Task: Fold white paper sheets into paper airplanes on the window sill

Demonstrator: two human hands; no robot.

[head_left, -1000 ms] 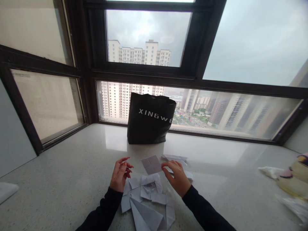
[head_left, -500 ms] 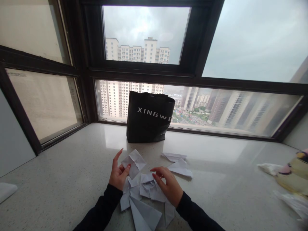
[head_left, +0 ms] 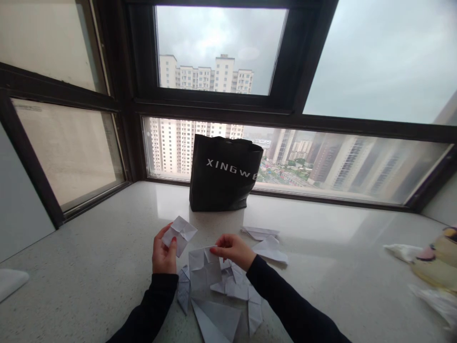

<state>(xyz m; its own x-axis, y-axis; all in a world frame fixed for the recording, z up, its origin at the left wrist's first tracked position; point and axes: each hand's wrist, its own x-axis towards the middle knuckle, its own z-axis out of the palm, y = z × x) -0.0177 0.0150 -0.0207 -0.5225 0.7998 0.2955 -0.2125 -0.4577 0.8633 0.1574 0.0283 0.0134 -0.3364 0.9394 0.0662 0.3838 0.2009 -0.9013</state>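
Left hand point(head_left: 164, 254): Gripping; your thumb presses on the face of a small folded square, with your fingers behind it.
Folded square point(head_left: 182, 230): White paper, turned so that one corner points upward; it lies left of your right hand and nearer to you than the black bag.
Right hand point(head_left: 235, 250): Pinching; your thumb and forefinger close on the upper right corner of a creased panel.
Creased panel point(head_left: 204, 274): White paper with crossing fold lines, between your two hands; you cannot tell whether its lower edge touches the bench.
Papers nearest you: A narrow folded strip point(head_left: 183, 289) to the left, a large folded triangle point(head_left: 221, 317) in front, and a long folded piece point(head_left: 254, 309) to the right.
Papers beyond your right hand: A flat folded bar point(head_left: 260, 233) with a folded wedge point(head_left: 272, 249) just beside it.
Bench point(head_left: 332, 267): Pale and speckled, running beneath the papers to the windows.
Black bag point(head_left: 223, 178): Upright in front of the glass, marked with pale lettering.
Right margin: A yellowish object point(head_left: 437, 264), partly cut off by the frame.
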